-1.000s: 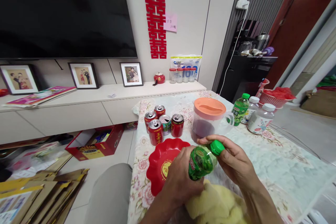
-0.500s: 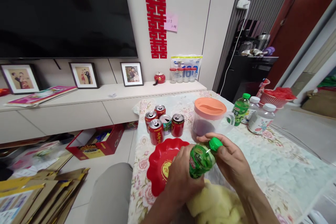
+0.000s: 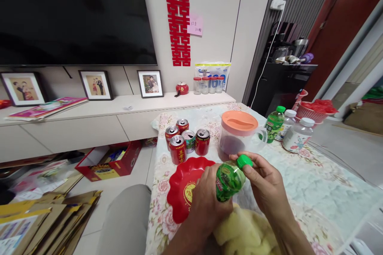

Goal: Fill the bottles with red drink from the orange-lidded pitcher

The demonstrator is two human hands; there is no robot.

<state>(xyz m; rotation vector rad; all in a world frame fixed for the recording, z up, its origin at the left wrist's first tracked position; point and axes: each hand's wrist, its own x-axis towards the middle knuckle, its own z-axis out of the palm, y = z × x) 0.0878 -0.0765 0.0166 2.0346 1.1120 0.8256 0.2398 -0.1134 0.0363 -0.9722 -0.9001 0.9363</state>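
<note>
My left hand (image 3: 206,199) is wrapped round a green-labelled plastic drink bottle (image 3: 229,181), which leans up and to the right. At its top, the fingers and thumb of my right hand (image 3: 265,179) close on the green bottle cap (image 3: 244,161). Whether the cap is loose cannot be seen. Under and beside my left forearm lies a red scalloped plate (image 3: 176,197) with a gold pattern in its middle. A pale yellow fluffy cloth (image 3: 245,231) sits below the bottle, between my forearms.
Several drink cans (image 3: 178,149) stand behind the plate. A pitcher (image 3: 236,139) with an orange lid is just beyond my hands. Further right are a green-capped bottle (image 3: 273,125) and two white-capped bottles (image 3: 297,137). A flowered tablecloth (image 3: 323,183) covers the table.
My right hand's fingers have shifted and turned slightly at the cap. The bottle and my left hand have hardly moved.
</note>
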